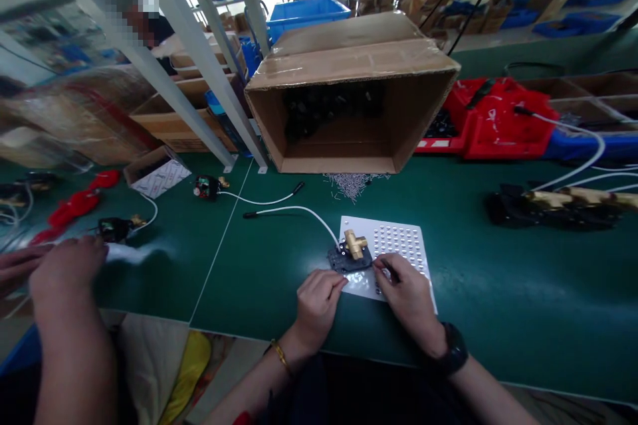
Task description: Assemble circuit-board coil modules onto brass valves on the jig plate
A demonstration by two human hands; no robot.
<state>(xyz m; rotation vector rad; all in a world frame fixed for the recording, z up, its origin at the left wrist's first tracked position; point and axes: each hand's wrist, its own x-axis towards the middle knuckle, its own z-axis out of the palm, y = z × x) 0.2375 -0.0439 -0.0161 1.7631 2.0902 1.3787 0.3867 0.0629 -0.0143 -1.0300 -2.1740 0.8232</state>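
Note:
A black plastic housing (339,261) with a brass tee fitting (355,244) on top lies on a white sheet (399,229) dotted with rows of small round stickers. From the housing a white cable (294,208) runs left to a black end. My left hand (318,305) is closed at the sheet's lower left edge, just below the housing; what its fingertips pinch is hidden. My right hand (409,295) is closed around a dark slender tool (391,269), its kind unclear, with fingertips at the housing's right corner.
Behind the sheet lie a heap of small screws (349,186) and an open cardboard box (339,156) holding dark parts. Brass-fitted assemblies (558,206) stand right, before a red bin (508,119). At left, a co-worker's hands (70,262) are near another black unit (113,229).

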